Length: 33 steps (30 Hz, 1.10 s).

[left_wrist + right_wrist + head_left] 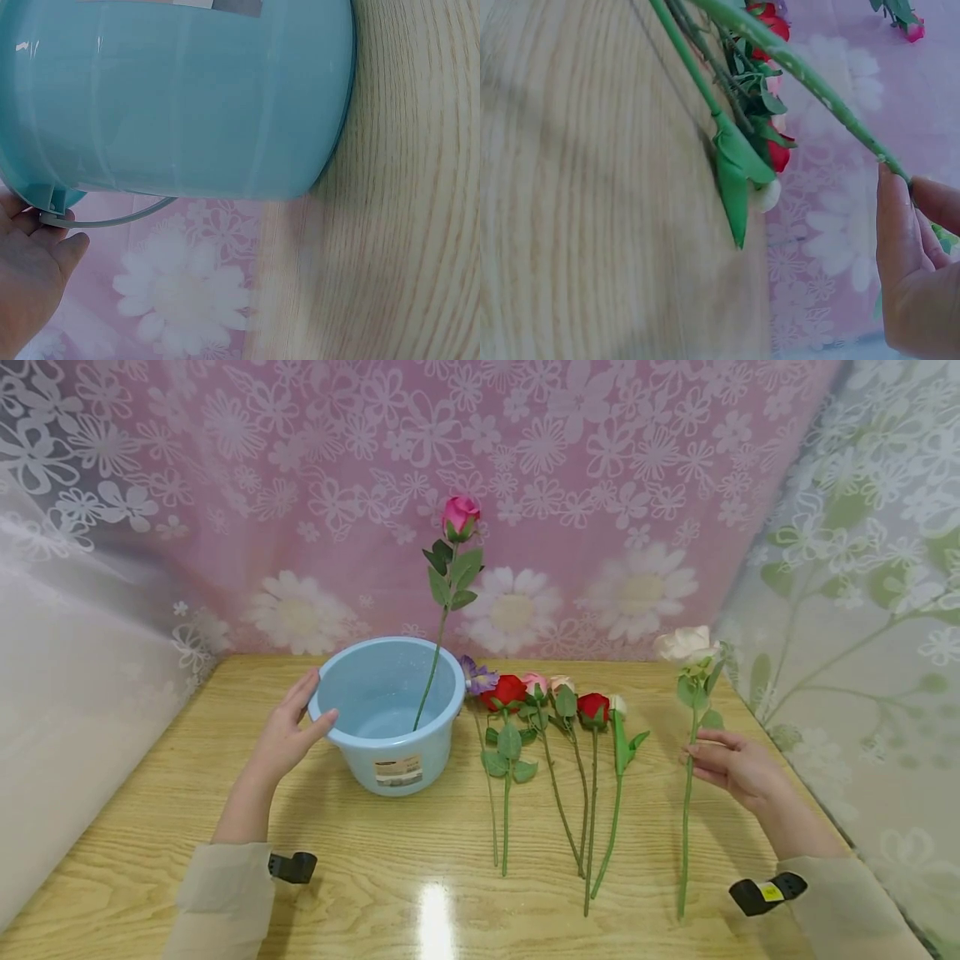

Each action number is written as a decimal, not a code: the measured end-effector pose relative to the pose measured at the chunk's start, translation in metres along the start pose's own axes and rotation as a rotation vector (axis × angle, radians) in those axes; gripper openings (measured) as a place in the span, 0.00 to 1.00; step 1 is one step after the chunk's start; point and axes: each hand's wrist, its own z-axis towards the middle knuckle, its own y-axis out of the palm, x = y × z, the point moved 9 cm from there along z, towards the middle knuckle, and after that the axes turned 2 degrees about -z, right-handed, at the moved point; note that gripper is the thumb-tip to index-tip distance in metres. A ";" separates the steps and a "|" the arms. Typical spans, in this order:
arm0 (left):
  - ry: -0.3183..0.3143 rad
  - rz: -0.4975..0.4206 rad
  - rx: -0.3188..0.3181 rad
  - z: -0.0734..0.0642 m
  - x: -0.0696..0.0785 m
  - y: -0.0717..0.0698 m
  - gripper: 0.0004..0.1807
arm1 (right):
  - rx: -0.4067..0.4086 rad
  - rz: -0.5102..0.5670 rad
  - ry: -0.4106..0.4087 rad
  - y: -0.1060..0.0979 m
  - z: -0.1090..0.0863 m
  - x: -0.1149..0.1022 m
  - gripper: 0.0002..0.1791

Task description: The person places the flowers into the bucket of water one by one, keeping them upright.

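My left hand (287, 731) rests on the left side of a light blue bucket (401, 764), its fingers and spread thumb along the rim; in the left wrist view its fingertips touch by the handle's (124, 220) joint. A deep pink rose (460, 517) stands in the bucket, its leafy stem leaning on the front right of the rim. At the right, my right hand (738, 770) pinches the green stem (686, 827) of a white rose (686, 645) between thumb and fingers, bloom up. The right wrist view shows the pinched stem (821, 88) close up.
Between bucket and right hand, a row of flowers lies blooms away from me: a purple flower (478, 677), red roses (594, 710), pink rose (535, 683), pale peach rose (561, 683) and white tulip (617, 704). Floral curtains (525, 443) border the wooden table (360, 877).
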 end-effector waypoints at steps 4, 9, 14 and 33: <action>-0.007 -0.003 0.001 0.000 -0.001 0.000 0.35 | -0.003 0.017 -0.019 0.006 -0.001 -0.006 0.16; 0.000 -0.006 0.003 0.000 0.000 0.000 0.35 | 0.010 0.023 -0.048 0.012 -0.001 -0.015 0.15; 0.003 -0.004 0.005 0.000 0.000 0.000 0.35 | 0.013 0.021 -0.067 0.018 -0.002 -0.023 0.13; 0.019 -0.009 0.014 0.000 0.000 0.000 0.34 | -0.005 -0.060 -0.075 0.071 0.018 -0.049 0.16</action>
